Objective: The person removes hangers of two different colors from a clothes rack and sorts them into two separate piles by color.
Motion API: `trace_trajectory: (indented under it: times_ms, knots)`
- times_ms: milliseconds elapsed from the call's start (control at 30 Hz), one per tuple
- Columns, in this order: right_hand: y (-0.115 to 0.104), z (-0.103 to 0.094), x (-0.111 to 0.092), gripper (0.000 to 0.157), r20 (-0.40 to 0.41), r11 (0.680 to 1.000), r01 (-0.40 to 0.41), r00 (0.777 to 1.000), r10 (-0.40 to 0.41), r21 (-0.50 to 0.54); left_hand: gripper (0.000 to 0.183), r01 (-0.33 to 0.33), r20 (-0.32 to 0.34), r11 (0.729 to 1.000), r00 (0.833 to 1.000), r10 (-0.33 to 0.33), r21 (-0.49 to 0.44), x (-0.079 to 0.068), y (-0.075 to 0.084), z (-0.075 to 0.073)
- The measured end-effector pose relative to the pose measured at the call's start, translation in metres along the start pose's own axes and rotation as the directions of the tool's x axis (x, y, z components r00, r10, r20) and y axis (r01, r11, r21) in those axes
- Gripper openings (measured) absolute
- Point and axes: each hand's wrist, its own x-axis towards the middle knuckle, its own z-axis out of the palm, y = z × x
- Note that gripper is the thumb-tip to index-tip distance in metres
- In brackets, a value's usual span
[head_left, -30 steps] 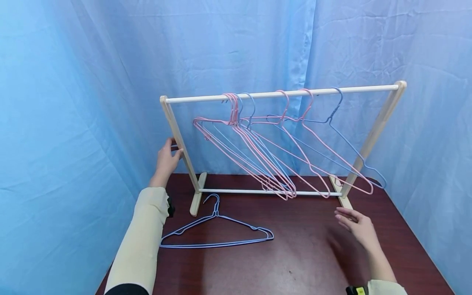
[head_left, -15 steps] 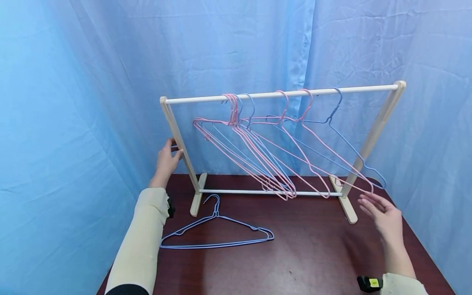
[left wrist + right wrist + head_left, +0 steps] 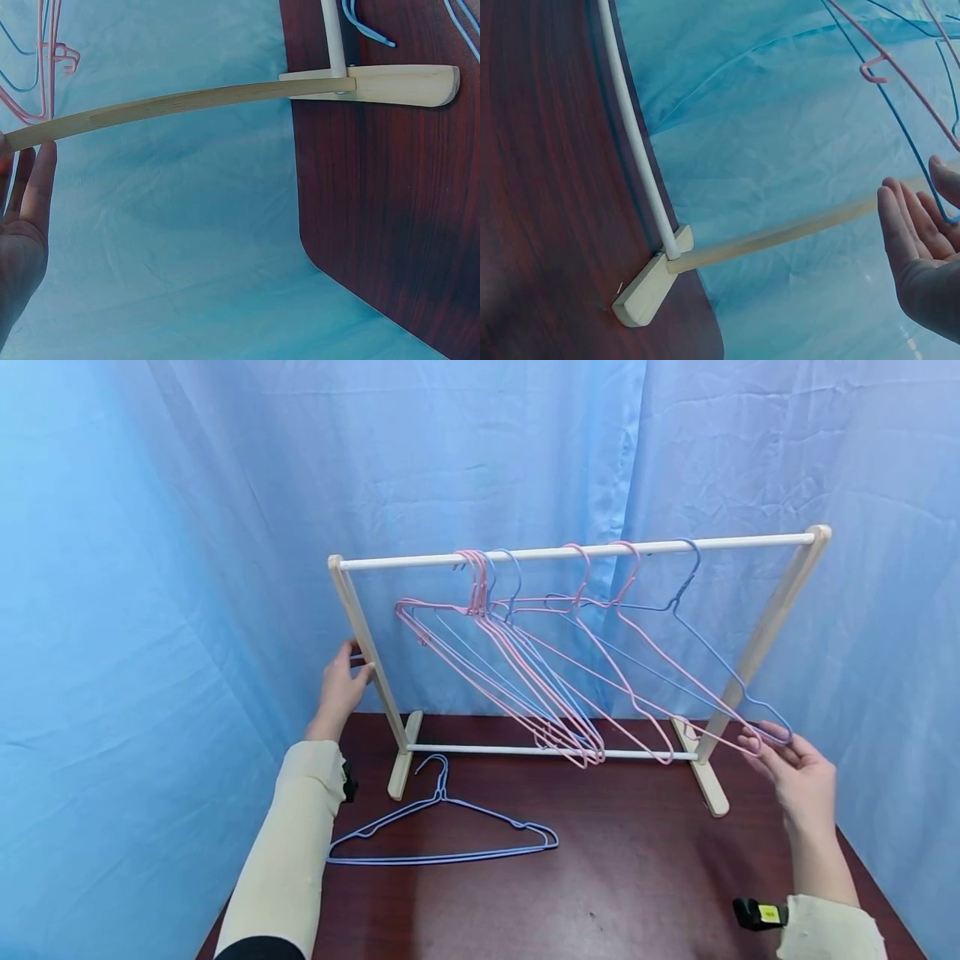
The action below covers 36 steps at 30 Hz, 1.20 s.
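My left hand (image 3: 341, 689) holds the left wooden post (image 3: 362, 622) of a clothes rack, thumb on the near side and other fingers reaching behind. In the left wrist view, its fingers (image 3: 41, 184) meet the post's edge. My right hand (image 3: 806, 777) is at the right ends of a pink hanger (image 3: 690, 670) and a blue hanger (image 3: 708, 647), both hooked on the rack's top rail (image 3: 735, 543). The right wrist view shows its fingers (image 3: 897, 225) extended, thumb apart, with the blue hanger's corner (image 3: 946, 214) between them.
Several pink and blue hangers (image 3: 517, 668) hang bunched left of centre, with another pink hanger (image 3: 600, 643) beside them. Blue hangers (image 3: 442, 861) lie stacked on the dark table (image 3: 600, 860), in front of the rack's left foot (image 3: 401, 774). Blue curtains (image 3: 480, 460) surround the table.
My right hand has moved right and upward from above the table to the lower right corners of the hangers. The left hand stays on the post.
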Motion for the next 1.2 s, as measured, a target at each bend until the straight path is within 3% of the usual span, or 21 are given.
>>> trace_trajectory:
  times_ms: [467,667,900,1200]
  knots:
    - [-0.008,0.01,0.005,0.021,-0.035,0.997,-0.003,0.999,0.0,-0.082,0.044,0.0,0.001,1.0,1.0,0.0,-0.004,0.0,0.0,-0.001]
    - [-0.01,0.008,0.003,0.024,0.024,1.0,-0.016,1.0,0.015,0.016,0.046,-0.011,-0.003,1.0,1.0,0.011,0.017,-0.001,-0.002,-0.001]
    - [-0.014,0.005,0.003,0.023,-0.012,0.997,-0.056,0.998,0.057,0.046,0.047,-0.018,-0.007,1.0,1.0,0.018,0.025,-0.001,-0.001,-0.001]
    - [-0.027,0.001,0.003,0.025,-0.053,0.937,-0.192,0.975,0.217,0.292,0.048,-0.011,0.002,1.0,1.0,0.011,0.027,0.0,-0.001,-0.001]
